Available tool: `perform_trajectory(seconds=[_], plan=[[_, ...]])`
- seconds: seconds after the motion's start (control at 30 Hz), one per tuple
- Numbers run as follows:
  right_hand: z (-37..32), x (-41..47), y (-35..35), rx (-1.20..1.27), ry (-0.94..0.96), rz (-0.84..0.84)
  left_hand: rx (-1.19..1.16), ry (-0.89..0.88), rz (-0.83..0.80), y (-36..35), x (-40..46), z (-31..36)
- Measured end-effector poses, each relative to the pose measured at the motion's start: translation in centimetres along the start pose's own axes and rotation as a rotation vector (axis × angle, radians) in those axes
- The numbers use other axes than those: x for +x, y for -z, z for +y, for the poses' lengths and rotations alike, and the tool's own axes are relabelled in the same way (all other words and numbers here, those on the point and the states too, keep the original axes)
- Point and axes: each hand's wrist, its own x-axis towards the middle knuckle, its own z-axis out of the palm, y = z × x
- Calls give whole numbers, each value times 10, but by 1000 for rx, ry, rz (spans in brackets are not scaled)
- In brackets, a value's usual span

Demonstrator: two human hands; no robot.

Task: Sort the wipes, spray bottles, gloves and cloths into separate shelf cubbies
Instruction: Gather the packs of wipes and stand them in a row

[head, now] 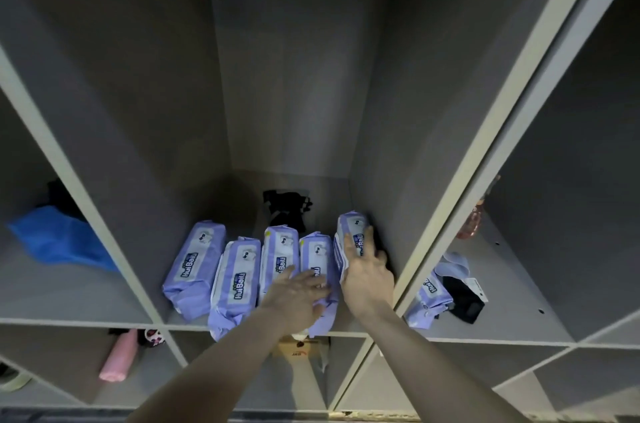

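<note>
Five purple wipe packs stood in a row on the floor of the middle cubby (242, 204), their long sides running front to back. The person's left hand (298, 294) lay flat, fingers spread, on the fourth pack (317, 263) near its front end, pressing on it rather than closing around it. The right hand (367, 275) was at three o'clock from the left, fingers extended along the top of the fifth pack (349, 232), which sat tilted against the cubby's right wall; whether the thumb gripped underneath I could not tell. A dark bundle (287, 207) lay at twelve o'clock behind the packs. In the cubby at nine o'clock sat a blue cloth (59, 239). In the cubby at three o'clock lay another wipe pack (427, 301) touching a black item (464, 301).
</note>
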Motion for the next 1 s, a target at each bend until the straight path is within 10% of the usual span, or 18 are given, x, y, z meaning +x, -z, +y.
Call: perform_trajectory(seconds=[0.33,0.6,1.0], plan=[[21,-11,-38,56,100,-214,-371,20,-141,15,10,-36],[15,-10,-52,-378,237,-184,-300,-67,-215,13,7,-34],[21,-2,-48,-408,273,-238,-151,3,-177,11,14,-28]])
